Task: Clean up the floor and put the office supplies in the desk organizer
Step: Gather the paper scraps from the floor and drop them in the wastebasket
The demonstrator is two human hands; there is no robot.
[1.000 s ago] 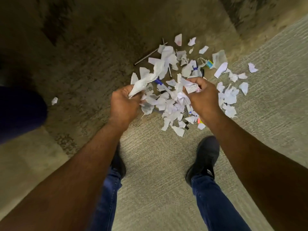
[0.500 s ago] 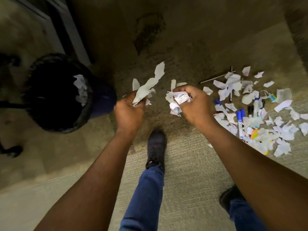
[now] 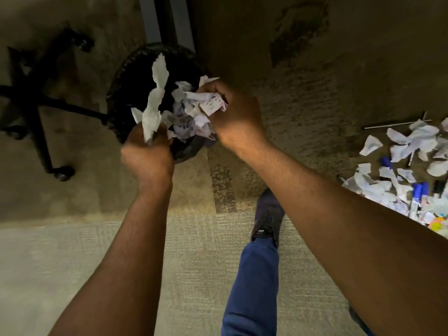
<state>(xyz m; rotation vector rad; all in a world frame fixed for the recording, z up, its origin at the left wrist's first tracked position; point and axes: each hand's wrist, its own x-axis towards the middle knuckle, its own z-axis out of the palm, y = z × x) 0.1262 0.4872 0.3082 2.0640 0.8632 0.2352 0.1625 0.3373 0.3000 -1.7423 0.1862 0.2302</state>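
Observation:
My left hand is closed around a long strip of torn white paper and hovers over the near rim of a black round wastebasket. My right hand grips a crumpled wad of paper scraps above the basket's right side. More scraps lie inside the basket. At the right edge, a pile of torn paper lies on the carpet, mixed with blue markers and an orange item.
A black office chair base with castors stands left of the basket. A grey desk leg rises behind it. A thin dark rod lies beside the pile. My shoe and blue-jeaned leg are below my hands.
I have turned left from the paper pile, which has slid to the right edge. Both hands, still holding scraps, have moved over the wastebasket.

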